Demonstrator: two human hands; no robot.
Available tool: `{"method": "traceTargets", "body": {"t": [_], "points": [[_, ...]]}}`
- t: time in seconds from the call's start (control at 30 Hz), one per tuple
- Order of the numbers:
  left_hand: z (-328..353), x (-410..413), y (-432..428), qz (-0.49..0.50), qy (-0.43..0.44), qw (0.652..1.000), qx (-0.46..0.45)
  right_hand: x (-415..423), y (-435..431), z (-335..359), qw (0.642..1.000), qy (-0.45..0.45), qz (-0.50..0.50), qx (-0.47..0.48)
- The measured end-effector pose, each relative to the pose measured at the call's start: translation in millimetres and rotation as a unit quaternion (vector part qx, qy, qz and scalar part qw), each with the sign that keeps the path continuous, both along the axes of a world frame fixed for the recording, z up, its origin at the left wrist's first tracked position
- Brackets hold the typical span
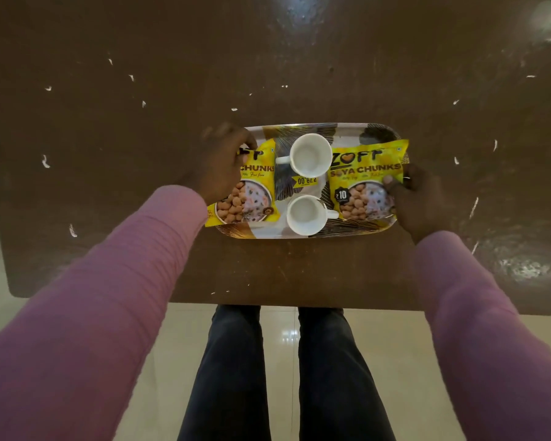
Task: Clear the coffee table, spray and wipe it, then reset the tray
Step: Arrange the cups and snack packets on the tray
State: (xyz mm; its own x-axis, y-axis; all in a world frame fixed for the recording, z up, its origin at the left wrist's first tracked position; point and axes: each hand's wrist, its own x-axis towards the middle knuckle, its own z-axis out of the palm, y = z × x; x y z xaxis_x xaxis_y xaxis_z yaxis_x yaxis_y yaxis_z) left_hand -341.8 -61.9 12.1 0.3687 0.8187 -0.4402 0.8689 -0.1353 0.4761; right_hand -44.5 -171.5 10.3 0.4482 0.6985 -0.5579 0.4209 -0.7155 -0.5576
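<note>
A patterned oval tray (pixel 347 132) sits on the brown coffee table (pixel 299 74). On it lie two yellow soya chunks packets, the left packet (pixel 252 198) and the right packet (pixel 363 176), with two empty white cups between them, the far cup (pixel 310 154) and the near cup (pixel 306 214). My left hand (pixel 220 163) grips the tray's left end, over the left packet. My right hand (pixel 417 198) grips the right end, thumb pressing on the right packet.
Small white scraps (pixel 45 161) are scattered over the tabletop, with wet-looking smears at the near right (pixel 522 268). The table's near edge (pixel 299 302) runs just in front of my legs, above pale floor tiles (pixel 283 345).
</note>
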Motion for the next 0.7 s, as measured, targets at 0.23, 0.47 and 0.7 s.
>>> {"method": "traceTargets", "body": {"t": [0.23,0.47,0.7], "points": [[-2,-8,-48,0.158,0.018,0.978,0.136,-9,-4,1,0.998,-0.065,0.0,-0.022],[-16,-23,-92,0.225,-0.017,0.973,0.055,-10,-13,-2,0.991,-0.129,-0.015,-0.038],[-23,-30,-78,0.46,-0.072,0.883,-0.067,6,-17,-9,0.984,-0.155,-0.053,-0.063]]}}
